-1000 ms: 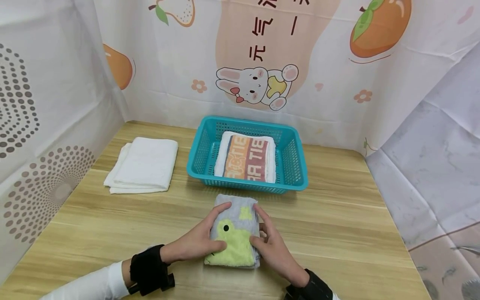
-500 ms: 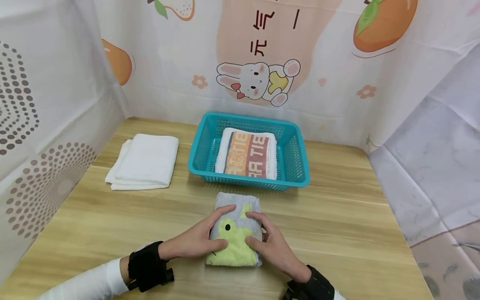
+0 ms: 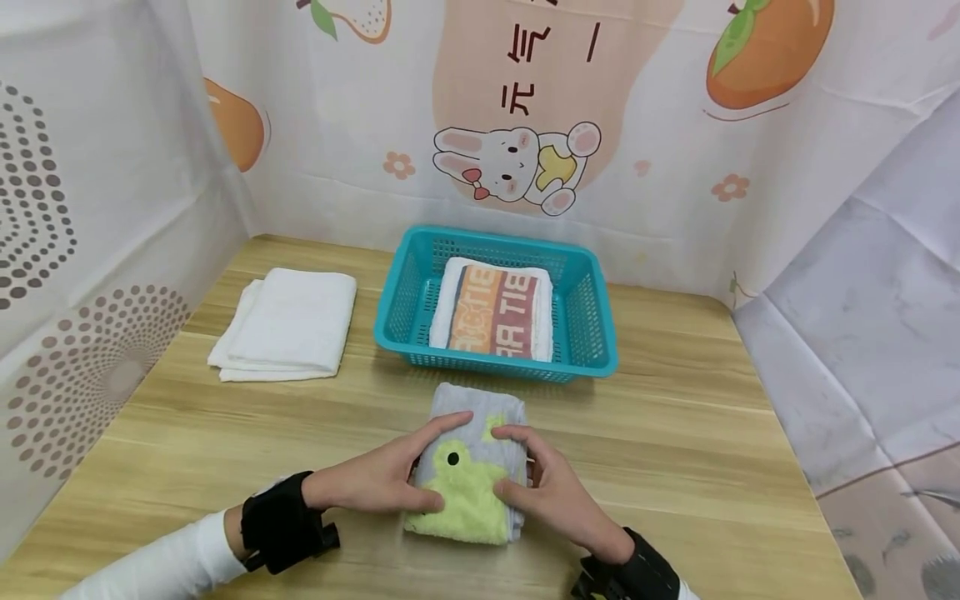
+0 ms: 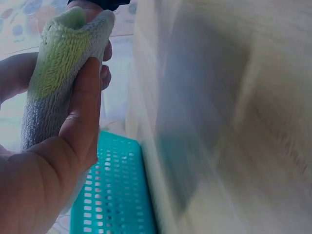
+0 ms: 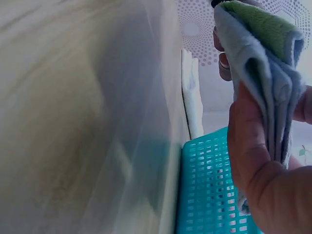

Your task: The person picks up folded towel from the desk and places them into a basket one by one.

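Observation:
A folded grey towel with a yellow-green animal patch and a black eye is between my two hands at the front middle. My left hand grips its left edge, thumb on top and other fingers underneath. On the right edge, my right hand holds it the same way. Both wrist views show the towel raised off the table, with fingers curled beneath it. Its stacked layers show at the edge of the towel in the right wrist view.
Behind the hands stands a teal perforated basket, holding a folded white towel with an orange and maroon printed panel. A folded white towel lies on the wooden table at the left. Printed cloth hangs around the table.
My right fingers have shifted onto the towel's top face from its edge. The towel's near end has swung slightly left and toward me, my left hand moving with it. The basket stays put.

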Motion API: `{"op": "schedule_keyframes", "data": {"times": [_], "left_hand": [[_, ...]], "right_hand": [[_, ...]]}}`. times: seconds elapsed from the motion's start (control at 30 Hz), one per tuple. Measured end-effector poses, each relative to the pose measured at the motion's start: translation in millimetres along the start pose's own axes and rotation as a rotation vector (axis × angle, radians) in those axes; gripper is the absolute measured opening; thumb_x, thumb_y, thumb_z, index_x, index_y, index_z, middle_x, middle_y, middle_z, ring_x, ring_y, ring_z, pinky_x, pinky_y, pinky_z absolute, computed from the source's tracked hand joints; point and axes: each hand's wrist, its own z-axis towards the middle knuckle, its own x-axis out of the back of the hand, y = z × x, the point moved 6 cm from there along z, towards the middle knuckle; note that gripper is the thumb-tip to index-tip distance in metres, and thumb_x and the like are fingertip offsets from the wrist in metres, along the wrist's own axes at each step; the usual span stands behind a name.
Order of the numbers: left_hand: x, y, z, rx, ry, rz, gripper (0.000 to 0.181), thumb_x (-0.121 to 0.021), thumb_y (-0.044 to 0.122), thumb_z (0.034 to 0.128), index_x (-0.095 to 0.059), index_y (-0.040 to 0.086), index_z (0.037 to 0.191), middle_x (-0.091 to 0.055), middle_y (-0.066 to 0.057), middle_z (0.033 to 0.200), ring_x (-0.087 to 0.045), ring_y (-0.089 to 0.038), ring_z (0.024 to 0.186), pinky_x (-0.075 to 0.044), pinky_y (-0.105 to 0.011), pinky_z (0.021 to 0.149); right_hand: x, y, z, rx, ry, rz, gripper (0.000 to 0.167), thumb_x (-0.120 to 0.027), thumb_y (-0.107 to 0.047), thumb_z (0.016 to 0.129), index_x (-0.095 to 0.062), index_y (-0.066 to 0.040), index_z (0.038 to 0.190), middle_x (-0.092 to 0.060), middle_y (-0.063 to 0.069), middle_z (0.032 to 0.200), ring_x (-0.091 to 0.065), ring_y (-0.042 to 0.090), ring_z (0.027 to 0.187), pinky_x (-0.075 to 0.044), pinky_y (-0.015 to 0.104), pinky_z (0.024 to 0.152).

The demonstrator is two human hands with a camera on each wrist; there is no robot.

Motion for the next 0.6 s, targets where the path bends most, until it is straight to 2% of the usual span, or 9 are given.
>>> {"op": "schedule_keyframes", "data": {"times": [0.23,0.4,0.6], "left_hand": [[3.2,6.3,1.2,-0.008,0.012,0.035,0.091,-0.073,0.02,0.0909,-0.014,0.041,0.157,-0.029,0.004,0.154,-0.041,-0.018,0.13,-0.037,-0.028,0.105],[7.8,11.9,3.2,-0.024,0.05,0.077,0.091,-0.074,0.021,0.0904,-0.015,0.041,0.157,-0.02,0.007,0.159,-0.033,-0.015,0.138,-0.036,-0.032,0.108],[14.7,20.6,9.9,-0.067,0.065,0.014,0.091,-0.074,0.019,0.0908,-0.016,0.038,0.157,-0.015,0.006,0.161,-0.037,-0.019,0.136,-0.047,-0.029,0.097]], "right_hand": [[1.0,-4.8,2.6,0.02,-0.014,0.043,0.066,-0.067,-0.004,0.092,-0.034,-0.011,0.15,-0.052,0.023,0.129,-0.07,0.025,0.093,-0.059,0.038,0.074],[4.9,-10.8,2.3,0.045,-0.002,0.051,0.078,-0.066,0.0,0.091,-0.025,-0.017,0.155,-0.048,0.026,0.133,-0.069,0.026,0.096,-0.059,0.041,0.074],[13.1,-23.0,4.3,0.11,0.031,0.063,0.089,-0.067,0.003,0.089,-0.015,-0.021,0.158,-0.037,0.024,0.142,-0.066,0.024,0.105,-0.058,0.043,0.077]]}}
